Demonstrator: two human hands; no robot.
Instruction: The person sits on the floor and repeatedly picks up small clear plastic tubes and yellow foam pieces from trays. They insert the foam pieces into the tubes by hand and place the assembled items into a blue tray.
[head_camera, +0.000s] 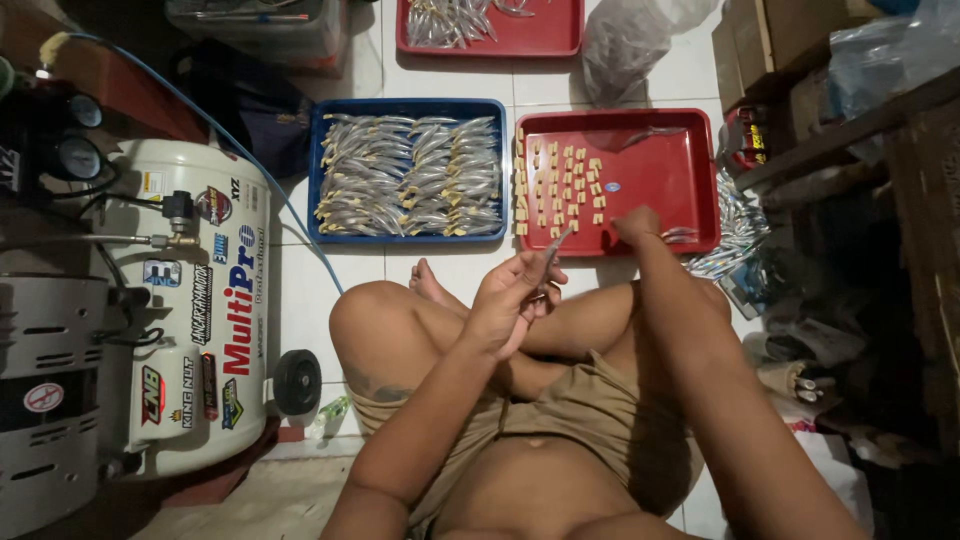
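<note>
My left hand (515, 295) is raised over my crossed legs and grips a small slim silvery lure body (556, 243) between its fingers. My right hand (638, 226) reaches forward into the near edge of the red tray (650, 130), fingers curled down close to a silvery piece (680, 235) lying there; whether it grips anything is hidden. On the left part of that tray lie rows of small tan blocks (562, 185). To its left a blue tray (318, 170) is packed with several silvery fish-shaped lure bodies (410, 175).
A white air compressor tank (190, 300) with gauges and a blue hose (250, 160) lies at my left. A second red tray (560, 35) with silvery pieces sits farther off. A plastic bag (625, 45), boxes and clutter (830, 120) crowd the right side.
</note>
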